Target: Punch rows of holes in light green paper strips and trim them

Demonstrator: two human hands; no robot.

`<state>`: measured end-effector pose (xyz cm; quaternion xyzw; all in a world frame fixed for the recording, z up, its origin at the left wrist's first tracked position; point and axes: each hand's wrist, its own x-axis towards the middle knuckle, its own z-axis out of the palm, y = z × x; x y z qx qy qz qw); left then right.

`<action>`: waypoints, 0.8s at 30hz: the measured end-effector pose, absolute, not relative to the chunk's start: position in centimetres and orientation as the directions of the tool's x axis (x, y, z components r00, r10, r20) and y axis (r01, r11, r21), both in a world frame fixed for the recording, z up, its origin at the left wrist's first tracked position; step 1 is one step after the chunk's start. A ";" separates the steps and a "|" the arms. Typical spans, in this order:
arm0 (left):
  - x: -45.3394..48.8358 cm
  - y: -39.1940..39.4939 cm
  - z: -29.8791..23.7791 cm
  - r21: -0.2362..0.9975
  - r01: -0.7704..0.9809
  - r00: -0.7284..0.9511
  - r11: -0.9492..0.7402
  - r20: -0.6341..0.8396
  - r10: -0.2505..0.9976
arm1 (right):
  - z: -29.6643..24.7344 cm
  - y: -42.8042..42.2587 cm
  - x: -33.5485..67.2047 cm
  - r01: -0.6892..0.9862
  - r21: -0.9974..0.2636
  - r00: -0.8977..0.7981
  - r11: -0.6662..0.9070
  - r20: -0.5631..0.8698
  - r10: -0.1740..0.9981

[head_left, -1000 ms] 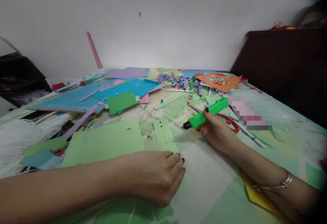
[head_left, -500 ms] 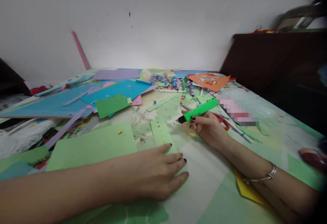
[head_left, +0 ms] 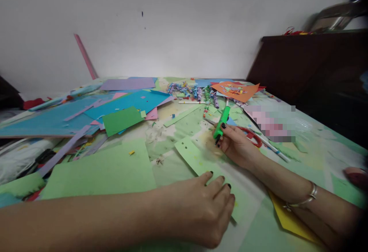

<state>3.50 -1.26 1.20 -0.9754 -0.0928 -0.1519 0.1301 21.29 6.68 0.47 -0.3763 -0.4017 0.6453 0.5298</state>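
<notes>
left hand [head_left: 198, 210] laid palm-down over light green strip [head_left: 198, 160], near part of desk [head_left: 253, 198]; thumb hidden, cannot tell whether that grip pinches it. right hand [head_left: 237, 144], right of strip's far end: grip narrow, holding green tool [head_left: 223, 117], black end nearest. red-handled scissors [head_left: 260, 142] partly behind right hand; larger green sheet [head_left: 100, 171] at left.

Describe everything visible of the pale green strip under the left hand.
The pale green strip looks like thin paper, long and narrow, with two small dark spots near its far end and yellowish marks along it. It lies aslant on the patterned tablecloth, far end leftward, while the left hand lies across its nearer part, hiding some.
</notes>
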 end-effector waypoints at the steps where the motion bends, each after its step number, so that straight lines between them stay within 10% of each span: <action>1: 3.5 -1.4 1.0 -0.260 0.186 0.941 -0.948 0.326 0.095 | 0.5 6.6 21.2 -0.369 -0.922 -0.144 -0.119 -0.070 0.987; 7: 2.9 -1.8 -0.4 -0.248 0.277 0.903 -0.928 0.399 0.162 | 1.1 7.5 19.4 -0.333 -0.937 -0.084 -0.108 -0.084 0.993; 17: 3.5 -1.3 -3.3 -0.230 0.480 0.761 -0.847 0.589 0.271 | -0.1 9.1 18.7 -0.230 -0.958 -0.524 -0.173 -0.027 0.851; 24: 3.8 -1.0 -2.4 -0.259 0.634 0.695 -0.728 0.604 0.390 | 0.7 8.4 19.0 0.190 -0.982 -0.476 -0.004 -0.095 0.874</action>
